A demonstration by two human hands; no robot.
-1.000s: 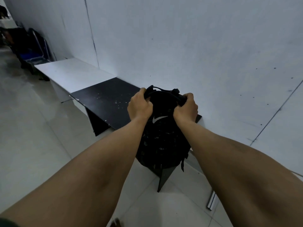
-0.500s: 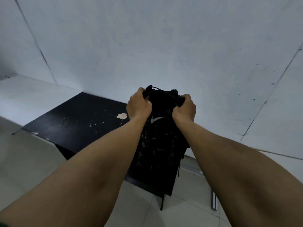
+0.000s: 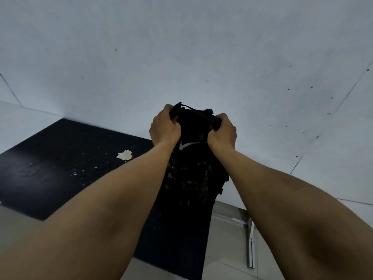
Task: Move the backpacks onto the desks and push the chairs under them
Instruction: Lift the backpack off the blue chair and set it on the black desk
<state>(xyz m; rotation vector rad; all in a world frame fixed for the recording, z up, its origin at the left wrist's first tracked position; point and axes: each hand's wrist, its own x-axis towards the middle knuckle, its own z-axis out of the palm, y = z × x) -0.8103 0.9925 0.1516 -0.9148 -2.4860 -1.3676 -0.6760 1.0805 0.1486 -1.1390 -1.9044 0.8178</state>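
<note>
A black backpack (image 3: pixel 191 174) with a white swoosh logo and a faint dark pattern hangs upright over the right end of a black desk (image 3: pixel 50 168). My left hand (image 3: pixel 164 127) and my right hand (image 3: pixel 222 132) both grip its top, one on each side of the carry handle. I cannot tell whether its bottom touches the desk top. The desk stands against a pale wall (image 3: pixel 181 57) and has a pale chipped patch (image 3: pixel 124 155) and white specks on it. No chair is in view.
Tiled floor (image 3: pixel 226 239) shows to the right of the desk, with a white strip (image 3: pixel 251 245) lying on it by the wall's base. A white surface (image 3: pixel 24 118) adjoins the black desk at the far left.
The view has closed in on the black desk and turned right. The backpack, still held by both hands, now sits over the desk's right end rather than in front of it.
</note>
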